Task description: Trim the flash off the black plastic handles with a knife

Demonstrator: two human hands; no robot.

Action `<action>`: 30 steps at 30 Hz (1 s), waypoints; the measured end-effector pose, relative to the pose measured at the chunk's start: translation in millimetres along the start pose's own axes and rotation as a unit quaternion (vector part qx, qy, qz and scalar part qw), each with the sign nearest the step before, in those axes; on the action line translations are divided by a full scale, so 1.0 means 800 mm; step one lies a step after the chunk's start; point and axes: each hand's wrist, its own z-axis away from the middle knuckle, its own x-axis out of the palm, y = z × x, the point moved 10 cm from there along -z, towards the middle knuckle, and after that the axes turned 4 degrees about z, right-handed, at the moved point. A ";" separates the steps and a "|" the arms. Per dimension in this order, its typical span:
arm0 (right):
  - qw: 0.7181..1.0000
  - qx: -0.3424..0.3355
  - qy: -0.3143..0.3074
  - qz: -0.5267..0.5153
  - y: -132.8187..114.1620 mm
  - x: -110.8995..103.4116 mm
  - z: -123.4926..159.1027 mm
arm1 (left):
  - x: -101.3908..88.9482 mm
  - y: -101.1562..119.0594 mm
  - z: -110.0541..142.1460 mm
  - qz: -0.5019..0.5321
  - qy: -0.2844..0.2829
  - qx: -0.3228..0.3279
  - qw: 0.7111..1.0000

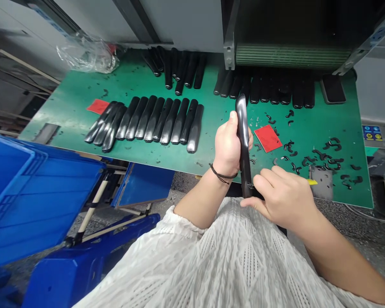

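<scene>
Handle point(243, 137) in play, black and glossy, up at the near edge of the green table point(128, 81), broad shiny end toward the table's far side, duller narrow end out past its near edge. Left hand point(227, 143) firmly round the middle, thumb along one side, fingertips on the other. And over to the right hand point(282, 196): fingers curled in tight, thumb up at the narrow end, yellow-ended tool point(312, 182) just past the knuckles. Looks gripped in that fist, though mostly hidden; cutting edge impossible to make out for certain.

Judging by the curled black scraps point(334, 161) across the table's right end, looks like trimming, with the narrow end under attention right now. Red card point(268, 138) on the table's right half, row of black handles point(145, 119) along its near left, more handles point(256, 87) ranked at its far right.

And the next move? Calls for a steady left clasp, a short, controlled stroke at the narrow end, and a right thumb well clear of any blade. Patience over power here, with a slip toward that thumb the likeliest trouble!
</scene>
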 end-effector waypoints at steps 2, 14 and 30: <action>1.000 0.000 0.006 0.022 -0.001 -0.002 0.000 | -0.005 -0.001 -0.002 0.020 0.020 -0.007 1.000; 0.993 0.020 0.092 0.066 -0.006 -0.010 0.014 | -0.039 -0.006 -0.012 0.123 0.103 0.001 0.987; 0.981 0.176 -0.081 0.024 0.122 0.016 0.028 | 0.011 -0.004 0.041 -0.088 -0.332 0.017 0.939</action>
